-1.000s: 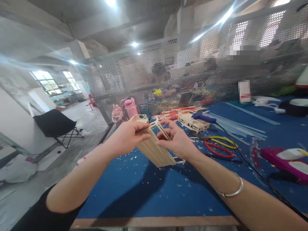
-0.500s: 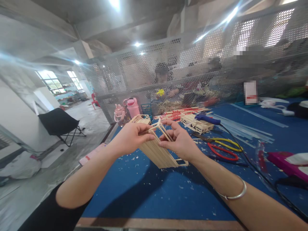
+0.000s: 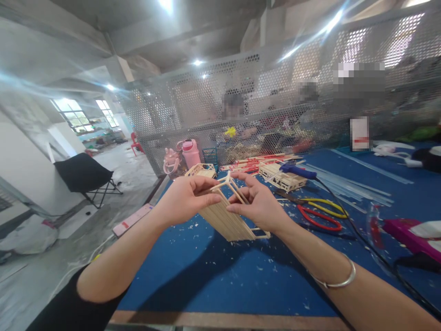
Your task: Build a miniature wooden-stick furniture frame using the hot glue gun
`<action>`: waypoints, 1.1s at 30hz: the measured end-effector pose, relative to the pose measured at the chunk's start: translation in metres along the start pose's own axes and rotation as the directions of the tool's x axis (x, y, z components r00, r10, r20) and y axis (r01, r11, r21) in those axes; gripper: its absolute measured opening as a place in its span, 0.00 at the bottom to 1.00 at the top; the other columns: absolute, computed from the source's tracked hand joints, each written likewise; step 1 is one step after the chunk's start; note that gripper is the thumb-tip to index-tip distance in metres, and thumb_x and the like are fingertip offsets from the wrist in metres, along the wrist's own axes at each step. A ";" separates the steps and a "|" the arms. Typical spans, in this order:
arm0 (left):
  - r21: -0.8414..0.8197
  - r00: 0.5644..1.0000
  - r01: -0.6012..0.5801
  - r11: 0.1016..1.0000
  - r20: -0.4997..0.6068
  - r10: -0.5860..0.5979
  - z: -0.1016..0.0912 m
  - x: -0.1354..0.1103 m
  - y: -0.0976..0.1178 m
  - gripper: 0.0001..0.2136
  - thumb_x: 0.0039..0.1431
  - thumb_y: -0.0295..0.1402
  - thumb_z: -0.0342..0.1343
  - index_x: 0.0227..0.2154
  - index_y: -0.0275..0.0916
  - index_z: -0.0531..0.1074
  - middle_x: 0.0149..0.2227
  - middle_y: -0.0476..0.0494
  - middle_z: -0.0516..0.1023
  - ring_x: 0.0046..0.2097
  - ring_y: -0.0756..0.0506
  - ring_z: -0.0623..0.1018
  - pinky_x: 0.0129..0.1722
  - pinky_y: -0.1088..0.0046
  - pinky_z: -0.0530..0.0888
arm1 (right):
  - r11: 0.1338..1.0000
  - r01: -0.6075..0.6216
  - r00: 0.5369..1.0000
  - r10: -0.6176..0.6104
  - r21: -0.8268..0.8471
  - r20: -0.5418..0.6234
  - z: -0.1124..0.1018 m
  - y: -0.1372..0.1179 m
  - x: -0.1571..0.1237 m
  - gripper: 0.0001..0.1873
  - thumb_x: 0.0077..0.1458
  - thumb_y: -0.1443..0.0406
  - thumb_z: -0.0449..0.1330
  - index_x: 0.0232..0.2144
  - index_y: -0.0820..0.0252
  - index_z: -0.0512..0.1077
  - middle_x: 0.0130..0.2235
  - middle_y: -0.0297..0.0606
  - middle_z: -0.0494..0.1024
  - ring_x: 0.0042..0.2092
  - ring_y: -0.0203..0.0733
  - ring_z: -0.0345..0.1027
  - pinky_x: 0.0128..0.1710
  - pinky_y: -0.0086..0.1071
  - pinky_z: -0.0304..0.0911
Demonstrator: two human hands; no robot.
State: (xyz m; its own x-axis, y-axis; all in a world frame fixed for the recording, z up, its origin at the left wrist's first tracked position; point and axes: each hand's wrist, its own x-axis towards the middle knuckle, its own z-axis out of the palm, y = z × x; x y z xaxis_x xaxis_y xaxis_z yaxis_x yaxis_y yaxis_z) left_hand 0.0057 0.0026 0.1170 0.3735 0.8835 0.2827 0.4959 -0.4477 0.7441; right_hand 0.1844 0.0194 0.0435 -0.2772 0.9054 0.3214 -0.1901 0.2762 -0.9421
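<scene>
Workshop: glue gun (image 3: 298,171), loose sticks (image 3: 246,164), scrap-strewn blue worktable (image 3: 196,287).

Stick frame (image 3: 229,220)'s between the left hand (image 3: 189,197) and the right hand (image 3: 260,202), over the table (image 3: 193,285). Behind it, a bit left, there's a bottle (image 3: 191,158); back right is a second frame (image 3: 275,177) with a glue gun (image 3: 299,171) right by it. Cutters (image 3: 305,201) lie right of the right hand, strips (image 3: 344,186) behind those. A partition (image 3: 196,101) runs behind everything, and a chair (image 3: 84,170)'s on the floor (image 3: 132,177) left of the table.
</scene>
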 end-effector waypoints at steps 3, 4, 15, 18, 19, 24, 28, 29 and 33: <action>-0.196 0.999 0.014 0.981 -0.043 -0.023 -0.001 0.000 -0.002 0.15 0.43 0.40 0.67 0.35 0.40 0.79 0.34 0.43 0.83 0.35 0.45 0.80 0.33 0.70 0.75 | 1.000 0.012 1.000 -0.013 -0.028 -0.008 -0.001 0.000 -0.001 0.37 0.33 0.65 0.66 0.50 0.55 0.61 0.23 0.25 0.73 0.29 0.39 0.70 0.34 0.36 0.64; -0.263 0.995 0.016 0.965 -0.087 -0.040 -0.001 0.000 -0.003 0.15 0.43 0.42 0.67 0.33 0.40 0.79 0.32 0.43 0.83 0.34 0.45 0.80 0.34 0.70 0.76 | 0.999 0.010 1.000 -0.011 -0.036 -0.007 -0.001 0.000 -0.002 0.37 0.33 0.65 0.65 0.50 0.55 0.61 0.23 0.26 0.73 0.29 0.39 0.69 0.33 0.37 0.64; 0.260 0.873 -0.033 0.965 -0.463 0.154 -0.006 -0.006 0.008 0.08 0.45 0.38 0.65 0.19 0.40 0.76 0.19 0.50 0.77 0.25 0.49 0.74 0.26 0.73 0.69 | 0.997 0.011 1.000 -0.012 -0.072 -0.014 0.000 -0.002 -0.003 0.37 0.35 0.64 0.64 0.50 0.56 0.60 0.23 0.25 0.72 0.30 0.39 0.69 0.35 0.37 0.64; 0.200 0.947 -0.123 0.972 -0.270 0.175 0.002 -0.006 0.010 0.16 0.45 0.36 0.65 0.39 0.40 0.76 0.30 0.47 0.82 0.32 0.47 0.79 0.34 0.71 0.73 | 0.999 0.012 1.000 -0.012 -0.051 0.007 0.000 -0.002 -0.004 0.36 0.36 0.64 0.64 0.50 0.55 0.59 0.23 0.25 0.73 0.30 0.39 0.70 0.34 0.36 0.64; 0.153 0.959 -0.122 0.981 -0.238 0.156 0.004 -0.006 0.009 0.19 0.46 0.36 0.65 0.43 0.39 0.73 0.31 0.47 0.81 0.33 0.46 0.79 0.35 0.70 0.74 | 0.999 0.011 1.000 -0.010 -0.046 0.015 0.000 -0.002 -0.004 0.36 0.36 0.65 0.64 0.50 0.55 0.58 0.24 0.25 0.74 0.29 0.39 0.70 0.33 0.36 0.64; -0.008 0.977 -0.128 0.992 -0.176 0.124 0.009 -0.005 0.000 0.19 0.49 0.33 0.63 0.45 0.39 0.68 0.30 0.48 0.79 0.32 0.48 0.78 0.33 0.72 0.74 | 0.998 0.005 0.999 -0.003 -0.059 0.036 -0.001 -0.002 -0.004 0.36 0.36 0.65 0.64 0.50 0.54 0.58 0.24 0.26 0.74 0.28 0.38 0.70 0.32 0.36 0.64; -0.050 0.972 -0.173 0.984 -0.170 0.163 0.013 -0.005 -0.006 0.18 0.48 0.31 0.63 0.43 0.39 0.68 0.31 0.49 0.78 0.34 0.49 0.78 0.34 0.73 0.74 | 0.998 0.017 0.999 -0.015 -0.066 0.035 -0.003 -0.002 -0.006 0.36 0.36 0.66 0.64 0.50 0.55 0.59 0.24 0.25 0.73 0.28 0.38 0.69 0.32 0.35 0.64; -0.058 0.970 -0.177 0.982 -0.180 0.164 0.015 -0.004 -0.006 0.17 0.48 0.31 0.63 0.42 0.39 0.69 0.31 0.49 0.78 0.34 0.49 0.78 0.34 0.74 0.74 | 0.998 0.023 0.999 -0.021 -0.065 0.034 -0.004 -0.001 -0.006 0.36 0.36 0.66 0.64 0.50 0.55 0.59 0.24 0.25 0.73 0.27 0.38 0.69 0.32 0.35 0.64; -0.069 0.962 -0.181 0.981 -0.218 0.162 0.019 0.002 -0.006 0.14 0.46 0.29 0.64 0.37 0.39 0.70 0.30 0.49 0.78 0.33 0.49 0.77 0.33 0.75 0.73 | 0.997 0.044 0.999 -0.043 -0.071 0.019 -0.006 0.000 -0.006 0.37 0.35 0.66 0.65 0.50 0.56 0.60 0.24 0.25 0.73 0.26 0.36 0.67 0.30 0.33 0.62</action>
State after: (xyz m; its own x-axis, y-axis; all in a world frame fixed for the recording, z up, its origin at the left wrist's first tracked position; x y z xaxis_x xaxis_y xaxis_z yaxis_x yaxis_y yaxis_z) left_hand 0.0183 0.0041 0.1021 0.2687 0.8076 0.5249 0.3649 -0.5897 0.7205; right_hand 0.1918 0.0163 0.0412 -0.2869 0.8865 0.3631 -0.1347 0.3379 -0.9315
